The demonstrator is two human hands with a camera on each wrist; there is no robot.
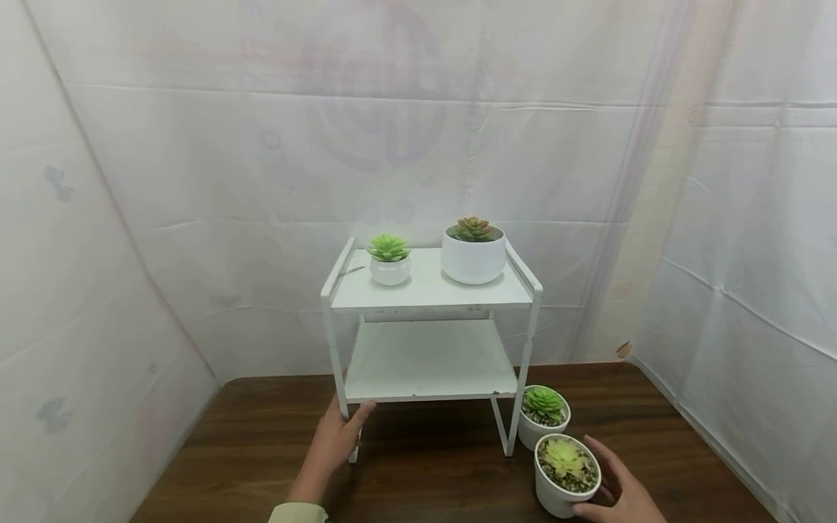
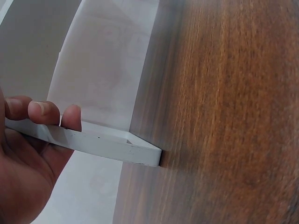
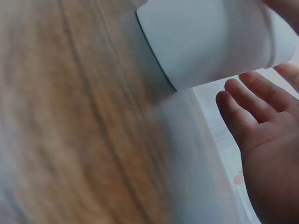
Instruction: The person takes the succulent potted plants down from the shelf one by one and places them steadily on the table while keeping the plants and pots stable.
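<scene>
A white two-tier shelf (image 1: 431, 356) stands on the wooden table. My left hand (image 1: 340, 432) grips its front left leg (image 2: 112, 150) below the lower tier, with the fingers curled over the bar in the left wrist view. At the front right, my right hand (image 1: 621, 487) holds a white potted succulent (image 1: 565, 472), yellow-green with pebbles, by its right side between thumb and forefinger. The other fingers (image 3: 252, 100) spread beside the pot (image 3: 210, 42) in the right wrist view. Just behind it is a second potted succulent (image 1: 544, 410), bright green, beside the shelf's right leg.
On the top tier stand a small round white pot with a green succulent (image 1: 390, 269) and, to its right, a larger white pot with a reddish-green succulent (image 1: 474, 258). Pale cloth walls (image 1: 261, 181) enclose the brown wooden table (image 1: 229, 450) behind and at both sides.
</scene>
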